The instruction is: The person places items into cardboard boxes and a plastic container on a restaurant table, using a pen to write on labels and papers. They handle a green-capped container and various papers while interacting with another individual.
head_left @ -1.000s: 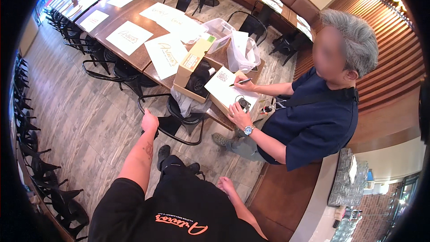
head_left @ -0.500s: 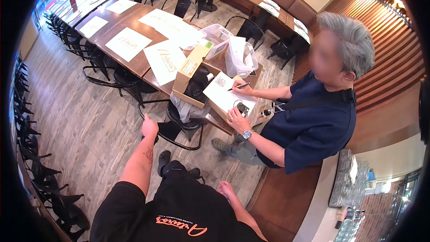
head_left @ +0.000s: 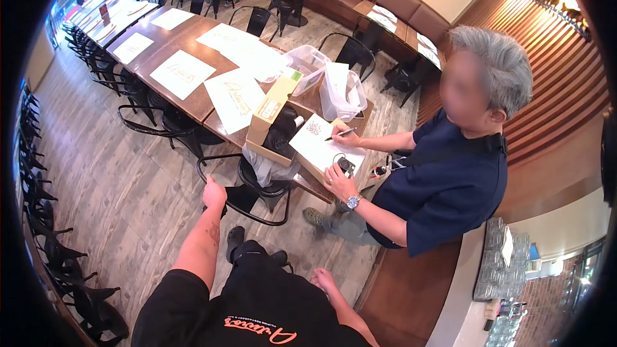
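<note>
My left hand [head_left: 214,194] is closed on the back rail of a black metal chair [head_left: 270,221] at the table's near end. Below, my right hand [head_left: 323,279] hangs beside my body, touching no object that shows; its fingers are too small and turned away to read. Across from me a person in a dark blue shirt holds a pen [head_left: 345,132] over a white sheet [head_left: 313,144] with a square printed code. That person's other hand rests by a small black device [head_left: 345,166] with a cable. Left of the sheet stands an open cardboard box [head_left: 262,130] with black items inside.
The long brown table [head_left: 207,97] carries several white paper mats [head_left: 182,74] and two clear plastic bins [head_left: 344,94]. A grey-white plastic bag [head_left: 265,166] hangs below the box. Black chairs line the table. Stacked glasses [head_left: 500,260] stand on the counter at right.
The view has shifted slightly. The person opposite still holds the pen over the sheet, now tilted a little differently. My left hand stays on the chair; my right remains at my side.
</note>
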A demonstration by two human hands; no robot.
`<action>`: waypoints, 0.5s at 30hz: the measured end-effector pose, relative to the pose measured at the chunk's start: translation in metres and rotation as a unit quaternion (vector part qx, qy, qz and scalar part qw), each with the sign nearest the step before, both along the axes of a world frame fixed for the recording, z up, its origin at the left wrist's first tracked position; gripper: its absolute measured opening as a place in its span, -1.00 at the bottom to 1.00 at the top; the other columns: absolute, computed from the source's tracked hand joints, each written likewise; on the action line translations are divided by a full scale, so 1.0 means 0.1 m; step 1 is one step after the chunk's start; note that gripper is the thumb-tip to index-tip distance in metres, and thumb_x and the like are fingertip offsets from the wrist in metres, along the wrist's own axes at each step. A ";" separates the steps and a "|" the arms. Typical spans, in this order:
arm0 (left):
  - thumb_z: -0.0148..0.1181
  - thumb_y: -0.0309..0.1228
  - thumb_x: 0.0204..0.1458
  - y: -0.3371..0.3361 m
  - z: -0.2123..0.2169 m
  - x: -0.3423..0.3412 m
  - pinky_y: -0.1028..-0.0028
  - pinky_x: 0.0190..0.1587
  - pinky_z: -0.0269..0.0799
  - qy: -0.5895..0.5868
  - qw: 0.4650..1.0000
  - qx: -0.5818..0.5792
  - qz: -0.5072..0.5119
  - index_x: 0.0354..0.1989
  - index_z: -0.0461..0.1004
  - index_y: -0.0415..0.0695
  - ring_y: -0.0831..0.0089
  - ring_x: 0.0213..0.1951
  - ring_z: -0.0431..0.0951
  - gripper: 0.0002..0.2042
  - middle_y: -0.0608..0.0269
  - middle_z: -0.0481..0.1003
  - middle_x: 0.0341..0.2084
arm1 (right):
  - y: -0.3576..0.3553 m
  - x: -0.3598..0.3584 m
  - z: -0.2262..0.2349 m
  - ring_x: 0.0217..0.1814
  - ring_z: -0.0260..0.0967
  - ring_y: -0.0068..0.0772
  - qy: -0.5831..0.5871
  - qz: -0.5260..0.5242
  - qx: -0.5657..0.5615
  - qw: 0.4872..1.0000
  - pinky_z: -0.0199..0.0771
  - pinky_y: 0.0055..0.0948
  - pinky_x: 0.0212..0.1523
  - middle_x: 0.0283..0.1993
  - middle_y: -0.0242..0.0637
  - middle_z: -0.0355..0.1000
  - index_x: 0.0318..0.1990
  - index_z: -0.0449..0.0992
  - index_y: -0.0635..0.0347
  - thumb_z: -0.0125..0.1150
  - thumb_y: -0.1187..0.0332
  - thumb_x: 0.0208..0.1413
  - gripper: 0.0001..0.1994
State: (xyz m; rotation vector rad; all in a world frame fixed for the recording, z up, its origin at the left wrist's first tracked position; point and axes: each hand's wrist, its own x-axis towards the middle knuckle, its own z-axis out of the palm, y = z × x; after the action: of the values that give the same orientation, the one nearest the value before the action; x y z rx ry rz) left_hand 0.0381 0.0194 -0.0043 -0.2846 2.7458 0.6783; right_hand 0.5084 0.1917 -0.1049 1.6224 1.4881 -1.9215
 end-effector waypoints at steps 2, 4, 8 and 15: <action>-0.07 -0.45 -0.01 0.01 0.00 -0.01 0.12 -0.10 0.39 0.000 1.000 0.003 -0.002 -0.04 0.30 -0.07 0.01 -0.12 0.50 -0.69 -0.07 0.50 -0.22 | 0.01 -0.01 -0.02 -0.49 0.33 -0.51 0.006 0.003 0.008 1.000 0.39 -0.51 -0.51 -0.37 -0.31 0.40 -0.20 0.42 0.18 0.00 0.22 0.19 -0.78; -0.07 -0.45 -0.01 0.02 0.02 -0.02 0.12 -0.10 0.39 -0.003 1.000 0.001 -0.005 -0.04 0.30 -0.07 0.02 -0.12 0.50 -0.69 -0.06 0.50 -0.22 | 0.01 -0.03 0.00 -0.49 0.33 -0.51 0.012 0.007 0.017 1.000 0.39 -0.51 -0.51 -0.38 -0.30 0.40 -0.21 0.41 0.19 -0.01 0.23 0.19 -0.78; -0.09 -0.43 0.01 -0.05 -0.01 0.00 0.13 -0.10 0.39 0.013 1.000 0.002 -0.001 -0.03 0.30 -0.05 0.03 -0.12 0.50 -0.69 -0.05 0.51 -0.22 | -0.04 -0.01 0.05 -0.50 0.35 -0.49 0.018 0.002 0.018 1.000 0.38 -0.52 -0.54 -0.39 -0.28 0.40 -0.22 0.41 0.20 -0.02 0.24 0.19 -0.79; -0.09 -0.43 0.02 -0.11 -0.10 0.12 0.11 -0.13 0.39 0.000 1.000 -0.004 0.003 -0.08 0.31 -0.03 0.01 -0.15 0.51 -0.74 -0.06 0.51 -0.25 | -0.20 0.17 -0.07 -0.54 0.37 -0.50 -0.010 -0.003 0.007 1.000 0.34 -0.53 -0.64 -0.43 -0.29 0.41 -0.24 0.41 0.17 0.01 0.25 0.17 -0.81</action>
State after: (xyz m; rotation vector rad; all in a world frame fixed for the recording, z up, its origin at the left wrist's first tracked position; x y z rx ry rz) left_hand 0.0503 0.0080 -0.0146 -0.2938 2.7491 0.6687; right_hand 0.5250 0.1714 -0.1116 1.6501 1.4942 -1.8969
